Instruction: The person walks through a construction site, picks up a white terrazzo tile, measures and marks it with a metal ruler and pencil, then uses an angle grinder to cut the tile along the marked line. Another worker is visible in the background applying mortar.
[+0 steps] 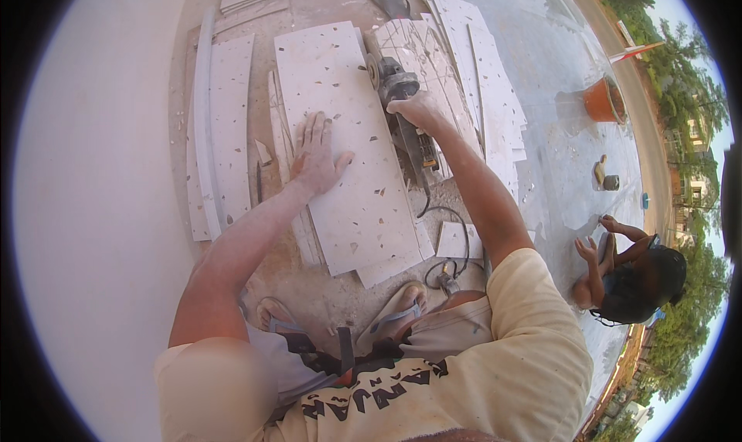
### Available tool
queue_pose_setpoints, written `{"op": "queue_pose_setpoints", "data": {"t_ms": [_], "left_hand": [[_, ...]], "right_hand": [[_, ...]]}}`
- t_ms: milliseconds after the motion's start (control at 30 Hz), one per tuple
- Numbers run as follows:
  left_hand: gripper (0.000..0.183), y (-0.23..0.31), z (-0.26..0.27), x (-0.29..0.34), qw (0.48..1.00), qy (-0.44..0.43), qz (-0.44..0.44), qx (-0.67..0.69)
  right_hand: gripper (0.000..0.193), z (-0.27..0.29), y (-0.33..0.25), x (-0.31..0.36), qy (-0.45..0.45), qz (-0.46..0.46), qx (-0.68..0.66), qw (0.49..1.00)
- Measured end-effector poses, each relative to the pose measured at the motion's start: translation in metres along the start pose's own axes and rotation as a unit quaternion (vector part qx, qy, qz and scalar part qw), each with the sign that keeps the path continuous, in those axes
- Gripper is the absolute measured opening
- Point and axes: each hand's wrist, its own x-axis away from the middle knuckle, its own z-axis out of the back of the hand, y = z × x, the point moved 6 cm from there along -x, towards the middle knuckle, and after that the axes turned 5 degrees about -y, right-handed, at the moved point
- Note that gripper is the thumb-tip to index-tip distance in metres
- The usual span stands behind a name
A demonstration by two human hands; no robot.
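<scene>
A long white speckled tile [348, 141] lies on the dusty ground in front of me. My left hand [315, 156] presses flat on its left half, fingers spread. My right hand [421, 111] grips the body of a grey angle grinder [396, 83], whose disc sits at the tile's upper right edge. The grinder's black cord [448, 241] trails down to the ground near my feet.
More white tiles and narrow offcut strips [220, 125] lie to the left, and a stack of tiles [471, 63] to the right. A small offcut [457, 239] rests by the cord. An orange bucket [604, 100] stands far right. Another person [630, 276] crouches at the right.
</scene>
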Motion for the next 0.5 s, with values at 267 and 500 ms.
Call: {"op": "queue_pose_setpoints", "data": {"t_ms": [267, 500], "left_hand": [[0.083, 0.001, 0.002, 0.001, 1.000, 0.016, -0.010, -0.006], [0.082, -0.001, -0.001, 0.002, 0.999, 0.042, -0.028, 0.000]], "right_hand": [[0.054, 0.000, 0.003, 0.009, 0.008, 0.014, -0.016, 1.000], [0.054, -0.002, 0.012, 0.016, 0.014, 0.022, -0.050, 0.998]]}}
